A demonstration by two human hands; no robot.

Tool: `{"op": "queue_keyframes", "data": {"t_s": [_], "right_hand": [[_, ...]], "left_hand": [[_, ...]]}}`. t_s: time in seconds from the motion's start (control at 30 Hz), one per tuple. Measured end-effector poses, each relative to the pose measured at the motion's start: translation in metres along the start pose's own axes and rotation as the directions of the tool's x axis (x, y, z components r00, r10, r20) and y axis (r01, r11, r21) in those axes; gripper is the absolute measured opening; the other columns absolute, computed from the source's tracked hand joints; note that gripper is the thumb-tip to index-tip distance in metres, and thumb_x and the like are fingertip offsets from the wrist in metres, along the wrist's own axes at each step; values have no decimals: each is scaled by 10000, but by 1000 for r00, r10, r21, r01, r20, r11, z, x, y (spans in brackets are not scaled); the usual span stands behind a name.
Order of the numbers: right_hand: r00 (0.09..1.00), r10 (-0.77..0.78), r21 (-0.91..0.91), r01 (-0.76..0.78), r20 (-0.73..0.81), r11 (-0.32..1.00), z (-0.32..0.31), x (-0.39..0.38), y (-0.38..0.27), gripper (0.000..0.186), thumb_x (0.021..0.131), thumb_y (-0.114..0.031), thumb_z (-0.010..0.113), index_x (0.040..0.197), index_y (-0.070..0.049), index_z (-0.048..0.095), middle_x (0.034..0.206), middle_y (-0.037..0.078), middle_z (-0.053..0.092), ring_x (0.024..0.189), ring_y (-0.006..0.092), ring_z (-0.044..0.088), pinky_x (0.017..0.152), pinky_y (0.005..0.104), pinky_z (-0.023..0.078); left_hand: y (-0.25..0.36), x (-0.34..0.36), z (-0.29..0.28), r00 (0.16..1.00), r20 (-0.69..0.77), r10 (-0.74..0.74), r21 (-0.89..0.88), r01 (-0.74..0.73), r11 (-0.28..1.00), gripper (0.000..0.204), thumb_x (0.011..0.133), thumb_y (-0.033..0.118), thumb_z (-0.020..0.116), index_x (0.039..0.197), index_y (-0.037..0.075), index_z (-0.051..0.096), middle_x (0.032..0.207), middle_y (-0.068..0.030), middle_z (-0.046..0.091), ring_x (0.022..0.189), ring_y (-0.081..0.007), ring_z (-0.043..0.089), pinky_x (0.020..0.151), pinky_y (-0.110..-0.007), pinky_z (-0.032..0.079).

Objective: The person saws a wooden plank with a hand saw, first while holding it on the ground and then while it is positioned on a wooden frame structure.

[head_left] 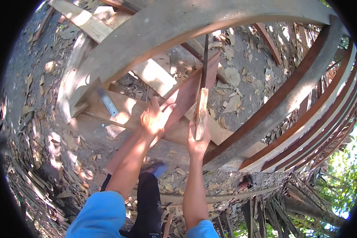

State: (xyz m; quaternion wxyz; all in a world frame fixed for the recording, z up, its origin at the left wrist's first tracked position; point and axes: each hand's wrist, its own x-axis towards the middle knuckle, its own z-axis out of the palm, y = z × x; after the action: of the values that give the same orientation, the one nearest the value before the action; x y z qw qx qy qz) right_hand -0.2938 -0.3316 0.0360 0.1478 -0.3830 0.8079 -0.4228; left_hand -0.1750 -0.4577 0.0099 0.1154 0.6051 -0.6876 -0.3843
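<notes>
Board (187, 93), reddish, slants over a plank (173, 133), its tip past the far edge, perhaps giving the saw (203, 95) room. The left hand's (152, 118) fingers, partly spread, touch its left edge, likely steadying it; any grip underneath is hidden. The right hand's (198, 143) fingers wrap the saw's handle, right of the board.

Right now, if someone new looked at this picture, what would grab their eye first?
Probably the big curved grey timber sweeping across the top, along with the row of curved ribs down the right side. Next, near the centre, a long dark blade, likely a saw's, whose wooden handle is in the right hand; the left hand is at the reddish board beside it.
</notes>
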Motion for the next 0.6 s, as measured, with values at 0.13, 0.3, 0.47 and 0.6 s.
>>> {"op": "queue_keyframes", "data": {"t_s": [0.13, 0.3, 0.47, 0.6], "right_hand": [[999, -20, 124, 14, 44, 992, -6, 9, -13, 628, 981, -7, 671, 1573, -3, 460, 1423, 165, 664, 1256, 190, 640, 1036, 329, 508], [997, 55, 41, -57, 54, 998, -27, -40, -24, 631, 978, -36, 691, 1560, 32, 457, 1320, 213, 704, 1162, 176, 683, 952, 329, 546], [992, 89, -188, -72, 86, 980, -85, -177, -48, 605, 958, -64, 695, 1517, 57, 501, 1184, 266, 733, 972, 274, 763, 843, 350, 578], [991, 125, -137, -117, 52, 984, -98, -175, -53, 568, 939, -38, 682, 1481, 61, 541, 1227, 266, 720, 1032, 294, 750, 865, 368, 570]], "left_hand": [[-1, 6, -3, 943, 205, -264, 63, 256, 965, 883, 919, 794, 511, 1204, -26, 680, 1191, -318, 714, 1183, -455, 682, 1037, -528, 500], [4, 3, -3, 950, 146, -276, 78, 267, 960, 840, 937, 765, 513, 1184, -13, 712, 1118, -278, 745, 1103, -450, 710, 989, -534, 530], [8, -1, 0, 947, 152, -284, 114, 268, 957, 819, 938, 751, 520, 1186, -5, 712, 1112, -274, 747, 1098, -455, 710, 972, -535, 534], [10, -2, 1, 974, 48, -223, 129, 216, 968, 826, 933, 754, 518, 1170, -12, 715, 1124, -277, 745, 1102, -451, 711, 972, -533, 537]]}}
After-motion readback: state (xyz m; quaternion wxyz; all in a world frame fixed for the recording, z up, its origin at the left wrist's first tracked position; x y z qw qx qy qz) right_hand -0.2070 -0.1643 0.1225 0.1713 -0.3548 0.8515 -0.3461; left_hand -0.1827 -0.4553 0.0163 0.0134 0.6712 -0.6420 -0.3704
